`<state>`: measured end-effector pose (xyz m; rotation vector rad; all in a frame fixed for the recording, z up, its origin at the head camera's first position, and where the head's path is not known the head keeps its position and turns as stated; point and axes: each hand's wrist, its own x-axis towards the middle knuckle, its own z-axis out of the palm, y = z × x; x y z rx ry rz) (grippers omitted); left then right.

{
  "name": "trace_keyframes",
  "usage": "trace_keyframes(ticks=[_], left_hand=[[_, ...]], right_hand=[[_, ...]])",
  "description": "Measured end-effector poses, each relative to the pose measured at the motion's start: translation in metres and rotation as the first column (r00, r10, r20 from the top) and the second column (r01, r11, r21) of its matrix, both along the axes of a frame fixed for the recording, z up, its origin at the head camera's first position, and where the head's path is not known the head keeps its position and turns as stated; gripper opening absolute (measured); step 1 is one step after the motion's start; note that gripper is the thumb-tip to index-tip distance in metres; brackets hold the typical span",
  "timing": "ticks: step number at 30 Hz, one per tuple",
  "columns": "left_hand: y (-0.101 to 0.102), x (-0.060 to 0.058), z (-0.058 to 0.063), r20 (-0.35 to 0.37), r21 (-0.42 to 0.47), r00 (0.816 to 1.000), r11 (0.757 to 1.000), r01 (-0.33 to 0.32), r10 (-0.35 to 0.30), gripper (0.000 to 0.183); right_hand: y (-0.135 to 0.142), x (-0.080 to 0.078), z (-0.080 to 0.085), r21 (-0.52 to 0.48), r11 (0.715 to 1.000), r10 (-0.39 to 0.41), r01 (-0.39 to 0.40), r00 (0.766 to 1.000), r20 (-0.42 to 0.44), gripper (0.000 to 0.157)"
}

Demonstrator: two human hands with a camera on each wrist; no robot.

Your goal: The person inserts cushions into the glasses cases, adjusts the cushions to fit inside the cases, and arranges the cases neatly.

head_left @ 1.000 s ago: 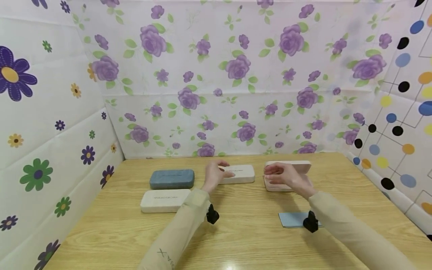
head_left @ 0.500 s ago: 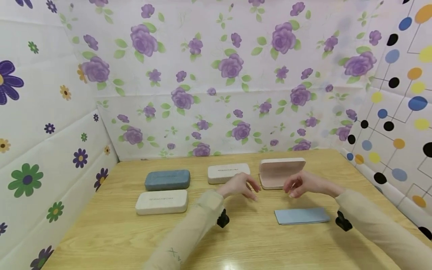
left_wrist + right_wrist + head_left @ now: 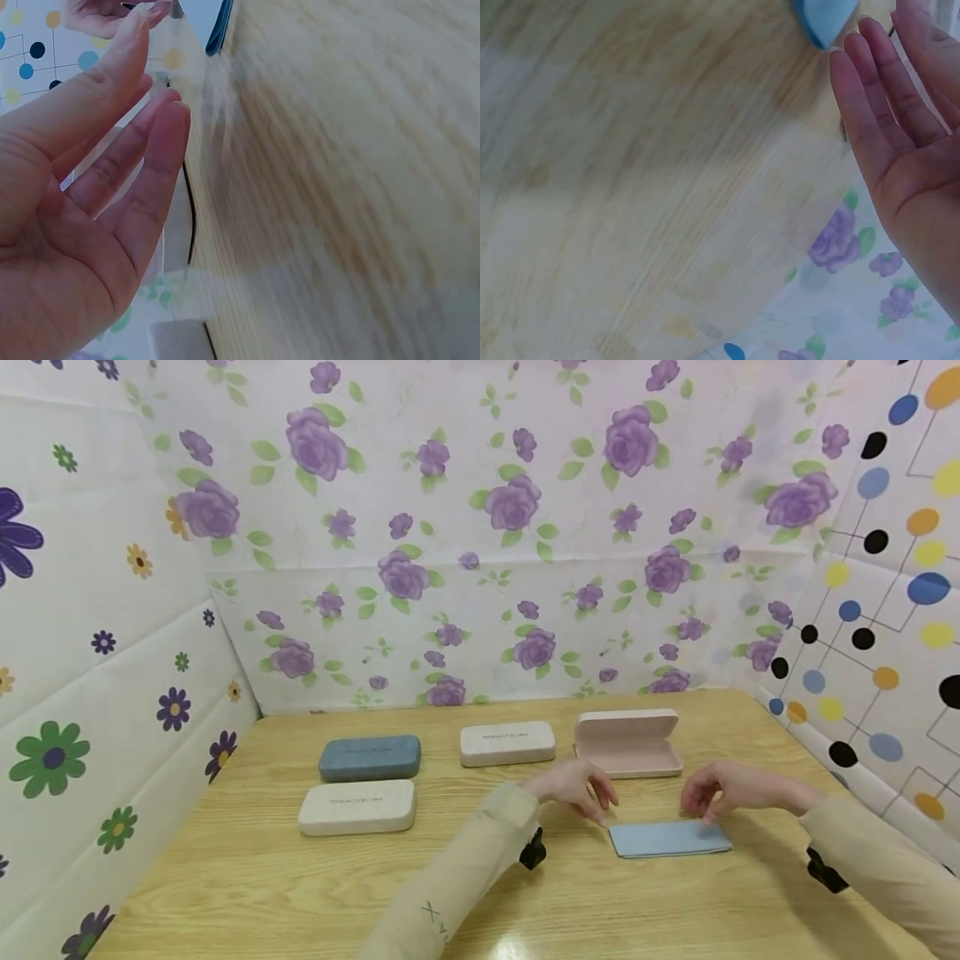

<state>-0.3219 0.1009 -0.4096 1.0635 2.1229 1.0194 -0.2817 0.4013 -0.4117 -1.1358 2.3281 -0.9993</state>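
Note:
A folded light-blue cloth (image 3: 670,840) lies flat on the wooden table, right of the middle. At its left end is my left hand (image 3: 577,787), fingers relaxed, holding nothing; the left wrist view shows a gap between those fingers and the cloth (image 3: 212,26). Over the cloth's back right corner hovers my right hand (image 3: 731,792), fingers loosely bent and its tips at the edge; whether they touch it I cannot tell. In the right wrist view the fingertips are close beside the cloth (image 3: 825,21). Behind both hands stands an open glasses case (image 3: 628,760) with a pale pink inside.
Three closed glasses cases stand to the left: a white one (image 3: 507,744) at the back, a blue one (image 3: 370,758), and another white one (image 3: 357,807) in front of the blue. Patterned sheets (image 3: 465,635) wall the table at the back and both sides.
Both hands have come away from the cases at the back, moving toward me and to the right, down to the cloth. The open case's lid now stands up, unobstructed by the right hand.

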Motion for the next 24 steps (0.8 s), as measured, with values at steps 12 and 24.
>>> trace_keyframes(ticks=[12,24], left_hand=[[0.018,0.005,-0.013,0.024,-0.002,1.0,1.0,-0.007,0.007,0.023],[0.024,0.011,-0.016,-0.124,-0.081,0.992,0.996,-0.024,0.014,0.021]], right_hand=[[0.004,0.008,-0.006,0.03,0.999,-0.043,0.043,0.999,-0.001,0.023],[0.005,0.007,-0.011,0.04,0.999,-0.033,0.035,0.999,-0.033,0.02]])
